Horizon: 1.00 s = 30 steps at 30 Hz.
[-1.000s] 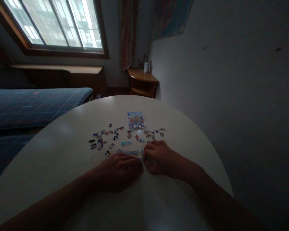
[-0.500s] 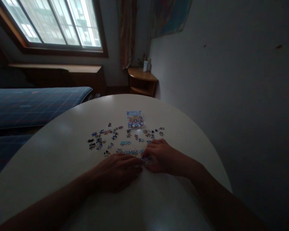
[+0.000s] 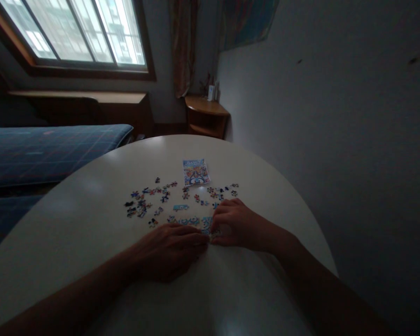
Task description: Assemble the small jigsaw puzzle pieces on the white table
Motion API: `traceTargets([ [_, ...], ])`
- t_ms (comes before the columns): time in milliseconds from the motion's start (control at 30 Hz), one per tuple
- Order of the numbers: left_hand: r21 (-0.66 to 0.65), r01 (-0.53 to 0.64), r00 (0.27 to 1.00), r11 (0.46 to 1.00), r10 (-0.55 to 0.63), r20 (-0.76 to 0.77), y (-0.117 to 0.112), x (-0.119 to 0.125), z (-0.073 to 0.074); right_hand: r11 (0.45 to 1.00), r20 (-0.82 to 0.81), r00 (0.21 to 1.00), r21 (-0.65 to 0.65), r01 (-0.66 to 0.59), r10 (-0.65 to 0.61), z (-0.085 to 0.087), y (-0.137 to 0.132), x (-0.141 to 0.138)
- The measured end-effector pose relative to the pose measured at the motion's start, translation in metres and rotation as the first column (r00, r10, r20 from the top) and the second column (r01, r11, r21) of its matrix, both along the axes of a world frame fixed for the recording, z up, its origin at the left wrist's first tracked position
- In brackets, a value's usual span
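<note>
On the round white table point(image 3: 91, 224) lie several small loose puzzle pieces point(image 3: 140, 207) and a short joined strip of pieces point(image 3: 192, 221). My left hand point(image 3: 170, 249) lies palm down, fingers stretched toward that strip's right end. My right hand point(image 3: 236, 224) rests beside it with fingers curled, the fingertips pressed on pieces at the strip's end; what they hold is too dark to make out. A small colourful picture card point(image 3: 195, 171) lies beyond the pieces.
A grey wall point(image 3: 336, 140) runs close along the table's right side. A blue plaid mattress point(image 3: 49, 151) lies to the left under a window point(image 3: 73, 32). A wooden corner shelf point(image 3: 206, 114) stands at the back.
My right hand has shifted slightly right and its fingers have curled closer over the strip's end. My left hand has barely moved. The view has tilted a little.
</note>
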<state>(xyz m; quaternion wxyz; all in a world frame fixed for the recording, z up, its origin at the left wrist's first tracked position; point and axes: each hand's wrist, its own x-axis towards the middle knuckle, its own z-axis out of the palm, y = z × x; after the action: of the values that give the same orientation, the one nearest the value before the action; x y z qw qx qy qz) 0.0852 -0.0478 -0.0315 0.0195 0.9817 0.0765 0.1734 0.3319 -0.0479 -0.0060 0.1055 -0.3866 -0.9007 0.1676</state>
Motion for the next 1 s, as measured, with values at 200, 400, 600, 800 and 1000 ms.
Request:
traceTargets([
  [200, -0.029, -0.012, 1.0, 1.0, 0.012, -0.003, -0.0003, -0.0003, -0.0016, 0.999, -0.022, 0.999, 0.0, -0.035, 0.035, 0.0003, 0.0005, 0.0013],
  [400, -0.02, 0.003, 1.0, 1.0, -0.003, -0.001, -0.0002, 0.0003, 0.0015, 0.997, -0.019, 0.997, -0.017, -0.069, 0.069, 0.0013, 0.0024, 0.0008],
  [600, -0.024, -0.023, 1.0, 0.999, 0.022, -0.014, -0.0015, 0.0018, 0.0016, 0.997, -0.059, 0.996, -0.048, -0.068, 0.065, 0.0026, 0.0036, 0.0034],
  [800, -0.024, -0.069, 0.998, 0.997, 0.068, -0.01, -0.0055, 0.0037, 0.0001, 0.996, -0.057, 0.997, -0.072, -0.057, 0.053, 0.0032, 0.0051, 0.0047],
  [1000, -0.04, -0.077, 0.997, 0.996, 0.076, -0.016, -0.0066, 0.0038, 0.0026, 0.996, -0.05, 0.996, -0.046, -0.082, 0.079, 0.002, 0.0046, 0.0037],
])
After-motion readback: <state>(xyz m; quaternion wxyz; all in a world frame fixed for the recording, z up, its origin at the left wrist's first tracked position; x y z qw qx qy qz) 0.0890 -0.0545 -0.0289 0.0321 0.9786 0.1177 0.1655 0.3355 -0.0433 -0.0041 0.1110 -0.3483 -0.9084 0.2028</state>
